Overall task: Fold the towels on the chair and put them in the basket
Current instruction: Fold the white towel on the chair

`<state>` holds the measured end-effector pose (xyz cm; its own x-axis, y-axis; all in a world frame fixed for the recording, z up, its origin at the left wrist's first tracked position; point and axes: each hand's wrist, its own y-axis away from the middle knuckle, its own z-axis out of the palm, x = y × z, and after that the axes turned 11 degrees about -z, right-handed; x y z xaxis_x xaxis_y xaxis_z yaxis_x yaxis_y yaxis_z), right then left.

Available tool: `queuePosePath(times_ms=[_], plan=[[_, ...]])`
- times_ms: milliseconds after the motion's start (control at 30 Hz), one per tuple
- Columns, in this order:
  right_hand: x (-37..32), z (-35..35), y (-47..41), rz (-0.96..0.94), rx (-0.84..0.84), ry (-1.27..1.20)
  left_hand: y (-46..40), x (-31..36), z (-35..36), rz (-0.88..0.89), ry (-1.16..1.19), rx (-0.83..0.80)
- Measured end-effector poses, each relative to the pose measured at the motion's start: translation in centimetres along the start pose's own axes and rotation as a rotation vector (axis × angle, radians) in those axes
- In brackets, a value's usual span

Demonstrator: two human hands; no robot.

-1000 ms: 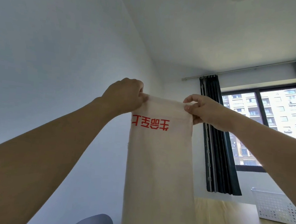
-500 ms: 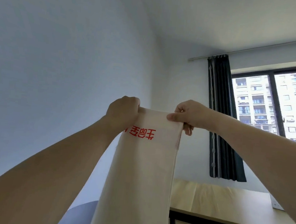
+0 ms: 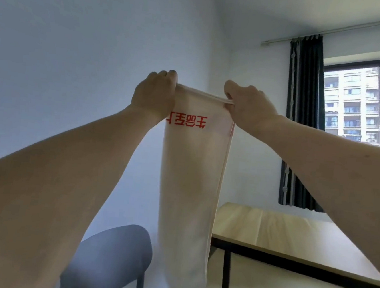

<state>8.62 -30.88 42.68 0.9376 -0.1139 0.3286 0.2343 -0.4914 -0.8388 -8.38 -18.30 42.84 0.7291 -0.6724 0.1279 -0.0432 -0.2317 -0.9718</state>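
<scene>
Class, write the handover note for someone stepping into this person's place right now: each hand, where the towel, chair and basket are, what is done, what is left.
Left hand: grips the top left corner of the towel.
Right hand: grips the top right corner.
Towel: held up in the air, hanging long and narrow, red print near the top; layers show at its top edge, so it looks folded lengthwise.
Chair: blue, lower left, below the towel; no other towels visible on it.
Basket: out of view. A wooden table stands at right.
Left: finish folding, then find the basket and put the towel in.
</scene>
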Motion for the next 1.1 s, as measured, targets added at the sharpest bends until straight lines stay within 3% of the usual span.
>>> queuePosePath(times_ms=[67, 233, 367, 567, 900, 1100], plan=[[-0.7, -1.7, 1.6, 0.093, -0.036, -0.133, 1.5, 0.3, -2.3, -0.026, 0.078, -0.140], [-3.6, -2.9, 10.5, 0.334, -0.247, -0.476, 10.0, 1.2, -6.6, -0.239, 0.377, -0.725], [-7.6, -2.1, 20.6, 0.533, -0.622, -0.747, 19.4, 1.2, -7.8, -0.456, 0.447, -1.158], [-12.8, 1.8, 31.9, 0.515, -1.162, -0.700, 32.8, -0.2, -6.0, -0.617, 0.272, -1.758], [-14.5, 11.4, 39.1, 0.606, -1.525, -0.779, 45.1, -2.6, 1.5, -0.682, 0.199, -1.836], [-10.6, 20.1, 37.3, 0.668, -1.333, -0.731, 45.0, -3.9, 11.9, -0.789, 0.323, -1.522]])
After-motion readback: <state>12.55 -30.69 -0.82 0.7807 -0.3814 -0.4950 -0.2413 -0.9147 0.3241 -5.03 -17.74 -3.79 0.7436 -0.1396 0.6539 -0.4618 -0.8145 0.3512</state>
